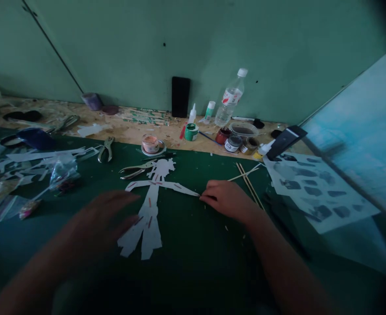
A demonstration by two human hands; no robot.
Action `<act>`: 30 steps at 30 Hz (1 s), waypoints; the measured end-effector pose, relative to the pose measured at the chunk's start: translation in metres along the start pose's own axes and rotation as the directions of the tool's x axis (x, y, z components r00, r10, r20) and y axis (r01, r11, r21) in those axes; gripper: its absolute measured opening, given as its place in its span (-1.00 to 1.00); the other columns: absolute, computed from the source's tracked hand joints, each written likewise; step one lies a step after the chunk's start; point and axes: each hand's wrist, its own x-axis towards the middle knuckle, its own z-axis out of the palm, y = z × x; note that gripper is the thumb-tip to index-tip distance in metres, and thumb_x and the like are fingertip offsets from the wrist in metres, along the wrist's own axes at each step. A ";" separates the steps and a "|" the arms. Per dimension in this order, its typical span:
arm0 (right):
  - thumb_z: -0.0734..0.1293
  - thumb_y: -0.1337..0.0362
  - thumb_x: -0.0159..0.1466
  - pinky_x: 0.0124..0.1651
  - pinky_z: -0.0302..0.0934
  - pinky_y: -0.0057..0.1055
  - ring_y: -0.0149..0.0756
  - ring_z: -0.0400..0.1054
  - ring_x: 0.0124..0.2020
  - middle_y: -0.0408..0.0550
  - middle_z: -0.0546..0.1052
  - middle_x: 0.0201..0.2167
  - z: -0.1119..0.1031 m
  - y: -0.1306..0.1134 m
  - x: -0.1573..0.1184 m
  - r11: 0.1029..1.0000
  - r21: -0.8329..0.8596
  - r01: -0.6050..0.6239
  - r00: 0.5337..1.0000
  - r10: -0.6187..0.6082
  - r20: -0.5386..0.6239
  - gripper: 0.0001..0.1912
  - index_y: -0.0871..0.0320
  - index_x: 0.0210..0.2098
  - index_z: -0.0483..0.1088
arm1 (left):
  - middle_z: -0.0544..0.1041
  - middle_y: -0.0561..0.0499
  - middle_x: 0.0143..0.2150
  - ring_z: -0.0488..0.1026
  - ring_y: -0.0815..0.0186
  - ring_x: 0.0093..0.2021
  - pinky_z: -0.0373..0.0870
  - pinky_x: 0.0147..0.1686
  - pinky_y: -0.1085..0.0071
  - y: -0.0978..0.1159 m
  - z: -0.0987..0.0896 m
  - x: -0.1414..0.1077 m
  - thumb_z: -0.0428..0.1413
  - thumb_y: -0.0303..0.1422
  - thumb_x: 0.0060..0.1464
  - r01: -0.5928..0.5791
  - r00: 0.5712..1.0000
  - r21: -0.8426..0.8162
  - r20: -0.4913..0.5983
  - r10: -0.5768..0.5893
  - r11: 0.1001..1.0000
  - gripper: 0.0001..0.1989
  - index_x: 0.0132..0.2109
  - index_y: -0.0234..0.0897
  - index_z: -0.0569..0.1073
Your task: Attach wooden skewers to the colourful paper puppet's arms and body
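A white paper figure [152, 197] with a head, two arms and two legs lies on the dark green mat [193, 271], short reddish marks on its parts. The tip of its right-side arm is pinched between the thumb and fingers of my right hand [224, 197]. Blurred by motion, my left hand [104, 221] hovers beside the figure's left leg, its fingers apart and nothing seen in them. Pliers [134, 170] lie by the figure's head.
Paint jars [191, 132], a pink jar [150, 143], a water bottle [230, 98] and a black phone [180, 97] stand along the back. Paper scraps and plastic bags [63, 170] cover the left. Thin sticks [250, 186] and a printed sheet [317, 188] lie at right.
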 end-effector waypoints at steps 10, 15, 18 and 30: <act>0.22 -0.02 0.28 -0.32 0.18 -0.32 -0.17 0.41 -0.26 -0.01 0.55 -0.23 -0.035 0.024 -0.053 0.743 -0.146 -0.653 0.756 0.625 -0.195 -0.64 0.07 -0.16 0.49 | 0.41 -0.05 0.18 0.28 0.07 0.21 0.24 0.17 0.02 0.038 0.044 -0.074 0.05 -0.36 0.17 -0.058 0.998 0.060 0.027 0.057 0.997 -0.58 0.19 -0.12 0.32; 0.25 0.07 0.25 -0.30 0.20 -0.31 -0.11 0.42 -0.19 0.09 0.54 -0.16 -0.014 0.041 -0.094 0.498 -0.180 -0.848 0.521 0.846 -0.111 -0.64 0.17 -0.11 0.46 | 0.45 -0.09 0.13 0.32 0.05 0.18 0.25 0.14 0.01 0.038 0.042 -0.073 0.05 -0.36 0.17 -0.101 0.995 0.067 -0.003 0.102 0.993 -0.64 0.13 -0.18 0.39; 0.19 0.17 0.28 -0.26 0.20 -0.33 -0.14 0.42 -0.16 0.04 0.55 -0.16 -0.008 0.041 -0.099 0.489 -0.155 -0.858 0.507 0.854 -0.118 -0.71 0.11 -0.18 0.51 | 0.47 -0.11 0.11 0.33 0.02 0.16 0.28 0.10 -0.02 0.038 0.041 -0.073 0.04 -0.35 0.17 -0.118 0.993 0.080 -0.016 0.120 0.990 -0.67 0.08 -0.18 0.42; 0.27 0.15 0.32 -0.04 0.32 -0.14 -0.20 0.38 -0.06 0.05 0.43 -0.01 -0.020 0.018 -0.082 0.574 -0.208 -0.792 0.600 0.795 -0.087 -0.67 0.21 0.00 0.35 | 0.50 -0.11 0.08 0.40 0.03 0.10 0.40 0.00 0.00 0.046 0.035 -0.076 -0.01 -0.31 0.20 -0.110 0.990 0.136 -0.069 0.121 0.985 -0.70 0.02 -0.18 0.49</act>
